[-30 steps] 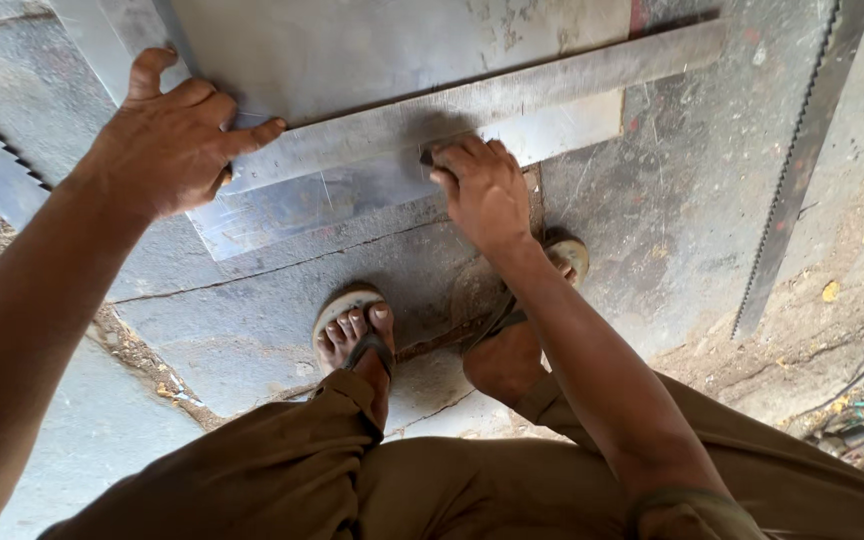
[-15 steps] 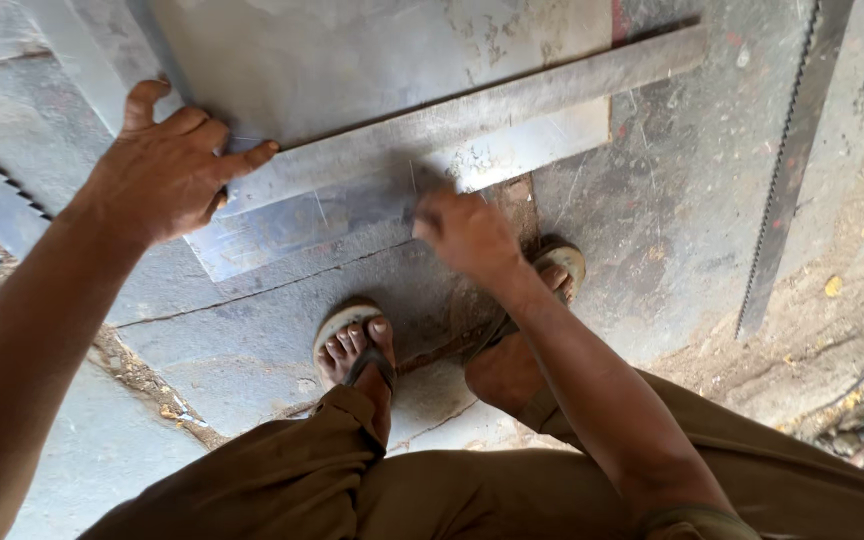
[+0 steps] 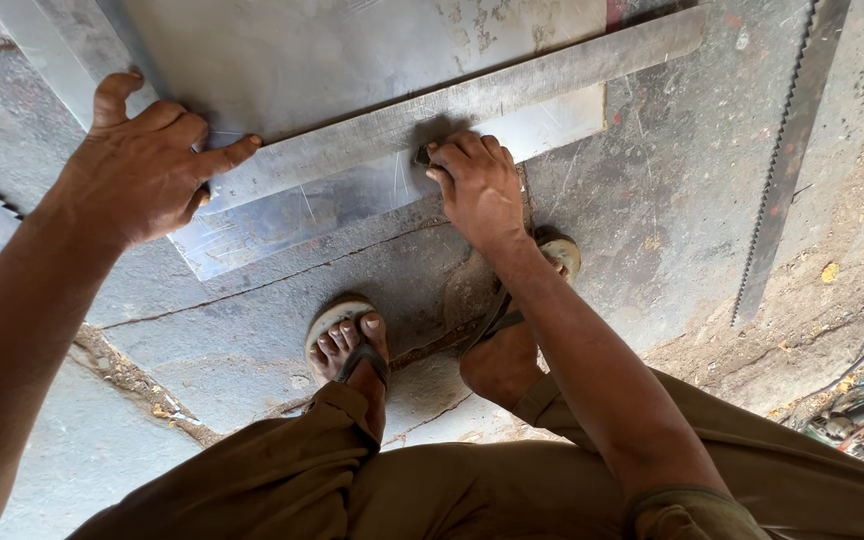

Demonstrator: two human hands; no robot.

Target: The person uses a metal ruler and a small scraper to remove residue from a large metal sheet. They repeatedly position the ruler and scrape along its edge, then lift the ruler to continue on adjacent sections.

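The left hand (image 3: 147,165), fingers spread, is pressing the steel straightedge (image 3: 452,105) onto the metal sheet (image 3: 352,50); the right hand (image 3: 477,185), pinching a small scriber (image 3: 420,156), is marking about midway along the straightedge, with the line beyond it seemingly undone.

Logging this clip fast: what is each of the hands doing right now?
Left hand: open, pressed flat on the metal straightedge.
Right hand: closed on a small dark tool against the straightedge's edge; what kind of tool cannot be told.

No packages, labels, signs or screens appear, seemingly.
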